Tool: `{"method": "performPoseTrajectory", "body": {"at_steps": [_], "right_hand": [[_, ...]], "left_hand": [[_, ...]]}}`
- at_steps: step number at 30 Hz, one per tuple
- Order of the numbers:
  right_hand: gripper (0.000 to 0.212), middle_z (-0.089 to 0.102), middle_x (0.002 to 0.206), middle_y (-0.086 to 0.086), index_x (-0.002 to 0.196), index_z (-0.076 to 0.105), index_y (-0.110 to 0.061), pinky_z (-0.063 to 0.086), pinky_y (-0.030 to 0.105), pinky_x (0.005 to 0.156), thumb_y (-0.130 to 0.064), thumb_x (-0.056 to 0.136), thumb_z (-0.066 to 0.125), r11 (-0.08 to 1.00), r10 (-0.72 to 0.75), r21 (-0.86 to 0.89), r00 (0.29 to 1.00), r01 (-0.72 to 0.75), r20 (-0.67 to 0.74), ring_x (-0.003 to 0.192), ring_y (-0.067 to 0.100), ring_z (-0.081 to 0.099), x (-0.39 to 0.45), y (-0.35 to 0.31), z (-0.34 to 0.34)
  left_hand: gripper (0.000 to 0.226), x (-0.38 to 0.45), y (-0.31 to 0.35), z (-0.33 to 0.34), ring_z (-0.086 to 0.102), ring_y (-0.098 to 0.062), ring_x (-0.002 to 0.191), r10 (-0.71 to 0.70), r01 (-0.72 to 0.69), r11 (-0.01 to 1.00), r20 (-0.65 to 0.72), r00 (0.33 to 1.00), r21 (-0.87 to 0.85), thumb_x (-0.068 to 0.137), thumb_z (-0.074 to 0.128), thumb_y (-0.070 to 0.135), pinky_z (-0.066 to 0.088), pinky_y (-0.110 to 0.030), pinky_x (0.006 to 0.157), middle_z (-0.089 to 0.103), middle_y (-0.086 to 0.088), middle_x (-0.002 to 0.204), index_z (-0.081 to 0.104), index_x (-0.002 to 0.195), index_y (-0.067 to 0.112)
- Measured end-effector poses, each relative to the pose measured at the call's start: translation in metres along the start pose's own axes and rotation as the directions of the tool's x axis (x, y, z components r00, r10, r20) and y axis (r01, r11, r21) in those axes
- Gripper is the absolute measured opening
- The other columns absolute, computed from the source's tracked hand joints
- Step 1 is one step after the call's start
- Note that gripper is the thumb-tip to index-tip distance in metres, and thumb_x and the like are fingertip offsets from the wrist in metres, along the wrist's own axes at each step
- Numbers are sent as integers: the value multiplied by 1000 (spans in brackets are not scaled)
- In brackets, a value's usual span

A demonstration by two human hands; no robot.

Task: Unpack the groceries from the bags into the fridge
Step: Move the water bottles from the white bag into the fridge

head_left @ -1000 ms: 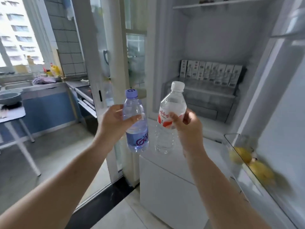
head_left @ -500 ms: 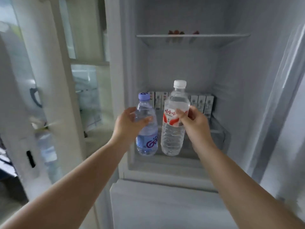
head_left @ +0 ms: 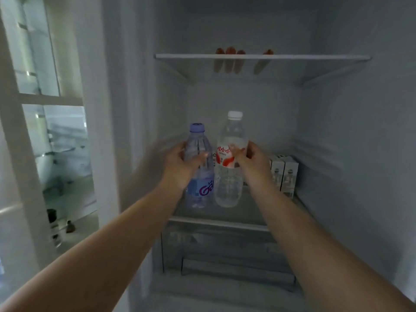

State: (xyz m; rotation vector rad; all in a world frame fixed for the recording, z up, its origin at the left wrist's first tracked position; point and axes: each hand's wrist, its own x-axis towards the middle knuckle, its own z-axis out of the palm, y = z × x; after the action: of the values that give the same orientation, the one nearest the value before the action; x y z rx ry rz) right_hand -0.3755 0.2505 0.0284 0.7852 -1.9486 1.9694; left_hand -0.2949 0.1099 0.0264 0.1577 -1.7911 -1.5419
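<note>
Our left hand (head_left: 180, 168) wraps its fingers (head_left: 198, 157) round the waist of a blue-capped water bottle (head_left: 199, 167), thumb behind and fingertips on the front. Our right hand (head_left: 249, 167) grips a taller white-capped water bottle (head_left: 229, 163) the same way, the fingertips (head_left: 235, 152) pressed over its red label. Both grasps sit at mid-height, which we judge keeps each bottle upright and leaves its base free to meet the shelf first.

The two bottles stand side by side, close enough that they seem to touch. We cannot tell whether their bases already rest on the middle shelf (head_left: 216, 221) or hover just over it. They are well inside the fridge (head_left: 360, 154), past the shelf's front edge and toward its left half.

That left half appears to be the open ground. To the right, a row of small cartons (head_left: 284, 174) lines the back wall, with our right wrist just beside the nearest one. It seems the bottles are being carried together so that one reach fills the gap.

Above, the upper shelf (head_left: 261, 56) carries a few reddish-brown items (head_left: 229, 51), too blurred for us to name. Below the middle shelf lies a clear drawer (head_left: 225, 251). At far left, a window frame (head_left: 20, 131) shows beyond the fridge wall.

We judge this the placing step: what remains is to seat the bases and let go.
</note>
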Motion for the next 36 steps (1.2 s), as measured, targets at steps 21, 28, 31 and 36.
{"method": "performPoseTrajectory", "body": {"at_steps": [21,28,31,36], "right_hand": [[48,61,99,-10,121,51,-17,50,20,71,-34,80,71,993,113,26,993,-113,21,87,2,60,41,67,14],[48,64,107,-13,118,52,-28,51,31,81,-16,78,74,953,302,-156,831,-259,468,100,6,60,42,77,-15],[54,64,114,-7,118,49,-32,52,38,90,-6,77,73,928,374,-220,741,-302,558,106,12,60,36,90,-24],[52,58,100,-20,102,45,-44,54,25,78,-8,77,73,942,304,-293,779,-162,548,94,-1,56,34,94,-21]], "left_hand": [[26,42,-73,24,62,12,80,115,-113,993,-105,988,26,85,68,18,47,-7,70,65,16,95,61,110,21],[43,34,-79,19,63,-4,99,60,-57,998,-71,996,36,86,67,24,49,-16,81,65,6,113,55,126,20],[47,20,-85,13,63,-7,100,-43,43,999,0,999,-14,85,67,16,53,-23,85,65,3,116,53,130,19],[51,-2,-96,12,61,-8,106,-127,132,987,55,990,-89,86,66,14,50,-28,91,63,7,120,49,131,30]]}}
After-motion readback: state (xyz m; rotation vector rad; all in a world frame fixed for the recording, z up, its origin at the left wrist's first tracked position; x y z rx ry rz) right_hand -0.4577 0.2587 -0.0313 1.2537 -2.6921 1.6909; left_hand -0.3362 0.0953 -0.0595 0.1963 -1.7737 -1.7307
